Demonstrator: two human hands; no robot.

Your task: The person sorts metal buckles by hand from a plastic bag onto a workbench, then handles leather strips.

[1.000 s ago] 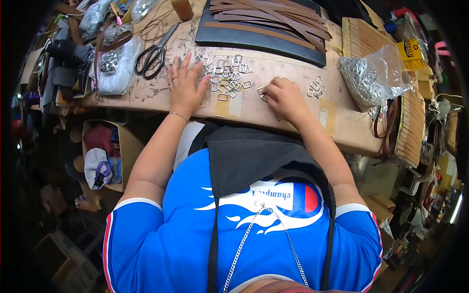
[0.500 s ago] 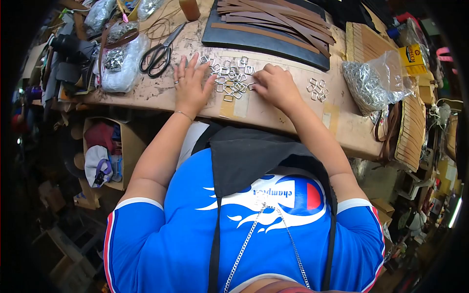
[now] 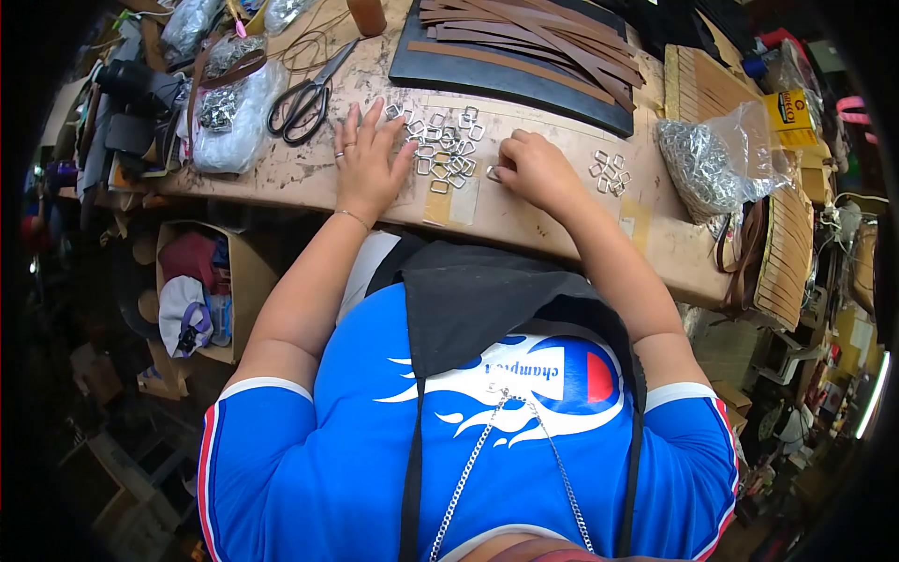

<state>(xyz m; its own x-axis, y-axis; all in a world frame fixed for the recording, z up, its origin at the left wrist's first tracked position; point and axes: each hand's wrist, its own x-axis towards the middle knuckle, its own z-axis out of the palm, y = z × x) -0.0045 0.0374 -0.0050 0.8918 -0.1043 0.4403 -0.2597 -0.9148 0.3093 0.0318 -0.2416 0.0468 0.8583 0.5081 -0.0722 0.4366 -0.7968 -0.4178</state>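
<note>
Apron: black [image 3: 468, 314], over a blue shirt [image 3: 351, 487], just below the near edge of the table [image 3: 524, 229].
Left hand: [image 3: 370, 167] palm down near that edge, fingers spread apart, fingertips beside the outer loops of the big pile.
Right hand: [image 3: 538, 170] fingers curled in close together, with a single metal loop [image 3: 493, 173] at thumb and fingertips; pinched or only pressed, cannot tell.
Big pile: [image 3: 449, 152] metal loops, overlapping, between the hands; edge ragged, a short gap before the single metal loop.
Small pile: [image 3: 609, 172] more metal loops, right of the right hand, with open room between.
Clear bag: [image 3: 698, 169] full of metal pieces, bounding the right side, well apart from the right hand.
Scissors: [image 3: 305, 105] blades slightly apart, beyond the left hand, near a wrapped bundle [image 3: 239, 131].
Board: black [image 3: 421, 67], front edge beyond the big pile, a strip of bare tabletop between.
Brown strips: [image 3: 552, 42] heaped on the board, cut off at the top.
Jar: [image 3: 367, 17] top out of view.
Hidden: right palm, undersides of the left fingers, lower loops in the big pile.
Hard to make out: bundle contents, dark clutter at both sides.
</note>
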